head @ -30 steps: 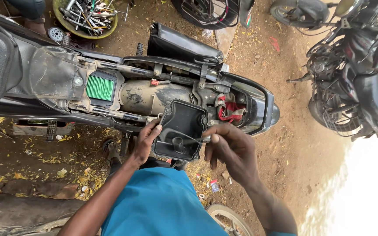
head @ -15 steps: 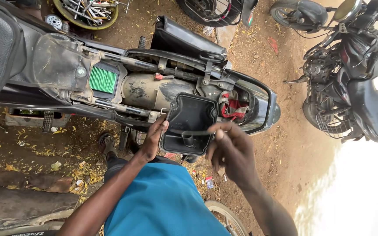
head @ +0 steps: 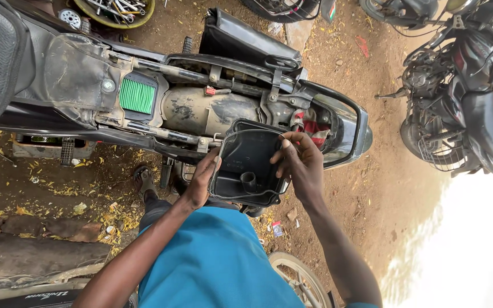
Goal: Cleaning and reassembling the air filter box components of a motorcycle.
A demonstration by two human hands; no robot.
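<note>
Parked motorcycles (head: 463,85); tool bowl (head: 118,11); dirt ground (head: 372,194).

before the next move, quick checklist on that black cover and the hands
1. Left hand grips the black plastic cover at its left edge: ok.
2. Right hand grips its right edge: ok.
3. Cover held clear of the motorcycle frame: ok.
4. Green air filter exposed and in its place: ok.
5. Cover's inside clean: cannot tell.
6. Tools in the yellow-rimmed tray within reach: not ok.
</note>
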